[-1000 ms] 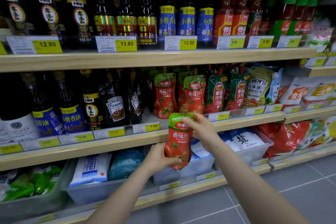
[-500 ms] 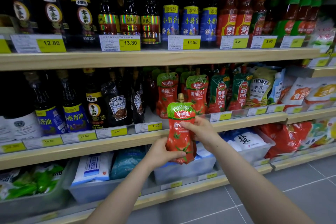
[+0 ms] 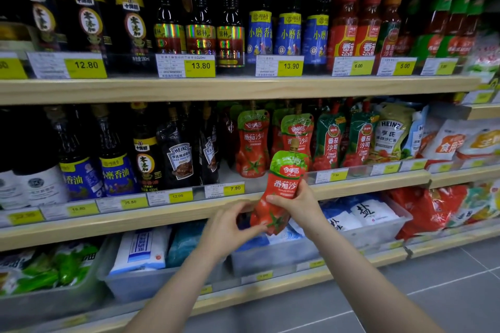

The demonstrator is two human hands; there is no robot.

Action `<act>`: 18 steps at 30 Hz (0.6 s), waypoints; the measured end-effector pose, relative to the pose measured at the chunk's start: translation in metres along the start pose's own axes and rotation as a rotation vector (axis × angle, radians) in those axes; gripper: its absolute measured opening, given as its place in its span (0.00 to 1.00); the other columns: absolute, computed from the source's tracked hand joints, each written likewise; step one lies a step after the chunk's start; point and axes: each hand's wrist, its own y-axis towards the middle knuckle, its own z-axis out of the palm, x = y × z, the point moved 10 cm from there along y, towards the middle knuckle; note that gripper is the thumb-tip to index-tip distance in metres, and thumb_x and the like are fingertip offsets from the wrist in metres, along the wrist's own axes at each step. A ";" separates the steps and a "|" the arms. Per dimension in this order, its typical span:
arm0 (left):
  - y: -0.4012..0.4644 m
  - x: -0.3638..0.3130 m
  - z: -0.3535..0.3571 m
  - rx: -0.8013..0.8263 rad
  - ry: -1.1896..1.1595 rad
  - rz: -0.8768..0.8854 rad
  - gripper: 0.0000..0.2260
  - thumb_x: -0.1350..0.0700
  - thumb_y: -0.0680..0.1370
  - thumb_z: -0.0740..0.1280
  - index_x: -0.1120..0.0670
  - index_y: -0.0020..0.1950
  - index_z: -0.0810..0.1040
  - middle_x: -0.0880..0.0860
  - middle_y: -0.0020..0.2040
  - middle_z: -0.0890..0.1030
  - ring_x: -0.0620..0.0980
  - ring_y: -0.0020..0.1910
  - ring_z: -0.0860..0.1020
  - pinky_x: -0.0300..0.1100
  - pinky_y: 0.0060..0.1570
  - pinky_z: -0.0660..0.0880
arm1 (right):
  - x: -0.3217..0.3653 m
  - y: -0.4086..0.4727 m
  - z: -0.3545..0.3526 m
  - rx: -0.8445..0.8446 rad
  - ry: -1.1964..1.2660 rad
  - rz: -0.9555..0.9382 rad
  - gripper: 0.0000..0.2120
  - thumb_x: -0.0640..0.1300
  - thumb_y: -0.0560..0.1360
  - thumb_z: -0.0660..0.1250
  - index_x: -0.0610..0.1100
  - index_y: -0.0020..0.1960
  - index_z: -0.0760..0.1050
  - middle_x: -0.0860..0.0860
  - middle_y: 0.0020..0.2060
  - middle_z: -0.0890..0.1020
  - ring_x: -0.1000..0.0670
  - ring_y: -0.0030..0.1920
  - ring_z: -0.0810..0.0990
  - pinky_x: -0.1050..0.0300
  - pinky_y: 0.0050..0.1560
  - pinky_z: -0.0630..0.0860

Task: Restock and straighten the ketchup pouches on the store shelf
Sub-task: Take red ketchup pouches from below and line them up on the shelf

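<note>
From the head camera, both bare hands hold one ketchup pouch [image 3: 281,186] in the air just in front of the middle shelf [image 3: 173,213], at about the height of its front edge and right of the shelf's centre. The pouch is red with a green top and a tan cap, spout up, leaning a little to the right. The right hand [image 3: 296,204] is closed around the pouch's right side at mid-height, thumb across the printed front and fingers hidden behind. The left hand [image 3: 230,227] is partly curled, its fingertips pinching the pouch's lower left corner. On the middle shelf behind, two matching ketchup pouches [image 3: 253,143] stand upright near the front edge, the right one partly covered by the held pouch. To their right stand two green-and-red ketchup pouches [image 3: 328,140], then a Heinz pouch [image 3: 389,132] toward the shelf's right end. Dark sauce bottles [image 3: 178,154] fill the left half of this shelf. Yellow price tags [image 3: 234,189] run along its front edge. The top shelf [image 3: 243,88] carries tall dark bottles and red squeeze bottles [image 3: 343,24]. Below, clear bins [image 3: 270,254] of white salt bags sit on the bottom shelf.
</note>
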 end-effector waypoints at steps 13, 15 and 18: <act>-0.009 0.048 -0.065 -0.180 0.898 0.247 0.27 0.41 0.73 0.55 0.56 0.65 0.67 0.56 0.59 0.79 0.55 0.57 0.75 0.50 0.59 0.63 | 0.097 0.045 0.005 -0.102 -0.126 -0.403 0.33 0.43 0.61 0.78 0.47 0.61 0.67 0.54 0.52 0.79 0.58 0.52 0.79 0.57 0.54 0.75; -0.008 0.053 -0.066 -0.195 0.914 0.246 0.27 0.38 0.74 0.53 0.55 0.65 0.67 0.55 0.59 0.79 0.54 0.57 0.73 0.50 0.58 0.64 | 0.099 0.052 0.011 -0.106 -0.140 -0.438 0.31 0.43 0.60 0.78 0.48 0.59 0.68 0.55 0.50 0.80 0.59 0.50 0.79 0.62 0.53 0.75; -0.005 0.059 -0.063 -0.203 0.943 0.259 0.28 0.37 0.78 0.47 0.55 0.66 0.68 0.54 0.59 0.78 0.53 0.58 0.70 0.50 0.57 0.64 | 0.091 0.064 0.022 -0.103 -0.173 -0.460 0.30 0.42 0.61 0.78 0.49 0.58 0.67 0.60 0.48 0.79 0.67 0.47 0.77 0.73 0.48 0.73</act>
